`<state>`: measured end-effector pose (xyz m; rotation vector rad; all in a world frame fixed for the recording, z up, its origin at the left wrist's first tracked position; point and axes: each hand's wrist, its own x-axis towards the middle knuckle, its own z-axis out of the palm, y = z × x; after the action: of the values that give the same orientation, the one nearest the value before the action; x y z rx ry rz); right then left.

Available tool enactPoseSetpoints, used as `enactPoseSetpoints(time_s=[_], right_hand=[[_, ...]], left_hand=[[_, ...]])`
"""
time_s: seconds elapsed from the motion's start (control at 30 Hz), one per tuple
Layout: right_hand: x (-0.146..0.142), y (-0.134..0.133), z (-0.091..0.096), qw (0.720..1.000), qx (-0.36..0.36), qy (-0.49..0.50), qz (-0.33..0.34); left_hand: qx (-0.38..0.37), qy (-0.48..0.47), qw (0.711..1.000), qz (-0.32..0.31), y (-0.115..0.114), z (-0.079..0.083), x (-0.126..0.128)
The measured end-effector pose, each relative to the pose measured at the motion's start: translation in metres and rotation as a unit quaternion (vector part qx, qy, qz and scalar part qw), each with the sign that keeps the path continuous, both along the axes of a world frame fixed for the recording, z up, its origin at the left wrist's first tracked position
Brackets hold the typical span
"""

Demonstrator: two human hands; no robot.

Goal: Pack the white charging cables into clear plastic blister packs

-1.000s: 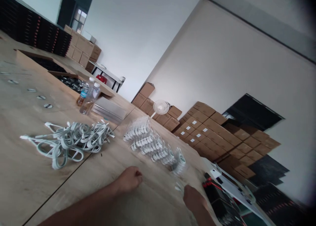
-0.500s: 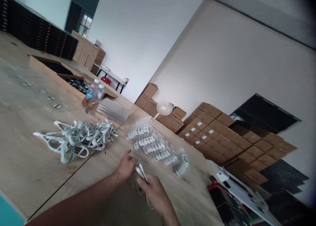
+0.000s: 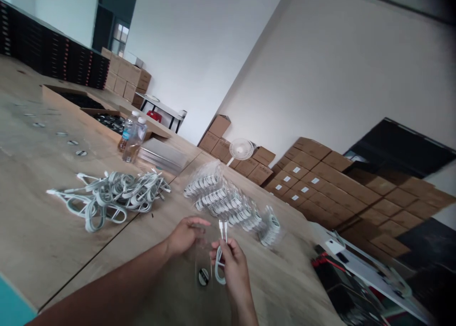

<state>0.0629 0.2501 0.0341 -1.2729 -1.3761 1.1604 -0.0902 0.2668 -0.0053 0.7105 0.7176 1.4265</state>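
My right hand (image 3: 233, 264) is closed round a coiled white cable (image 3: 220, 269), its two white plug ends pointing up past the fingertips. To its left, my left hand (image 3: 185, 236) has the index finger stretched out. The other fingers appear to pinch the upper part of a clear plastic bag (image 3: 203, 259), though its edges are faint. A round black-and-white label (image 3: 203, 277) shows low on the bag. The cable is beside the bag, close to its right edge. Beyond my hands stand rows of clear packs with coiled white cables (image 3: 228, 200).
A loose heap of white cables (image 3: 110, 198) lies left on the wooden table (image 3: 149, 250). Behind it are two bottles (image 3: 133, 141), a stack of clear plastic sheets (image 3: 162, 155) and a cardboard tray (image 3: 64, 100) of black items. Labelled clear bags (image 3: 81, 153) lie far left.
My right hand has turned the cable more upright and moved slightly right. The left fingers have stretched out, and the bag's round label now shows clearly between my hands. The view has shifted a little.
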Motion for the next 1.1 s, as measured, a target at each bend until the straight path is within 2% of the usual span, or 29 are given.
enactPoseSetpoints(time_s=[0.2, 0.37, 0.47, 0.6, 0.83, 1.0, 1.1], right_hand=[[-0.006, -0.007, 0.005, 0.999, 0.01, -0.026, 0.033], [-0.01, -0.007, 0.003, 0.999, -0.009, 0.002, 0.04], [-0.009, -0.006, 0.002, 0.999, -0.018, 0.019, 0.033], [-0.006, -0.007, 0.002, 0.999, -0.008, -0.007, 0.032], [-0.007, -0.01, 0.004, 0.999, -0.02, -0.003, 0.042], [-0.009, -0.009, 0.005, 1.0, -0.007, -0.017, 0.018], [-0.007, -0.007, 0.004, 0.998, 0.022, -0.048, -0.023]], left_hand=[[0.045, -0.024, 0.999, -0.016, -0.009, 0.013, 0.001], [0.076, -0.014, 0.997, 0.006, -0.012, 0.018, 0.001], [0.079, -0.009, 0.997, 0.02, -0.012, 0.019, 0.001], [0.08, 0.01, 0.996, 0.038, -0.013, 0.02, 0.0], [0.077, 0.0, 0.997, 0.01, -0.016, 0.025, -0.002], [0.077, 0.002, 0.997, 0.019, -0.015, 0.023, -0.003], [0.071, -0.045, 0.996, 0.025, -0.013, 0.021, -0.001]])
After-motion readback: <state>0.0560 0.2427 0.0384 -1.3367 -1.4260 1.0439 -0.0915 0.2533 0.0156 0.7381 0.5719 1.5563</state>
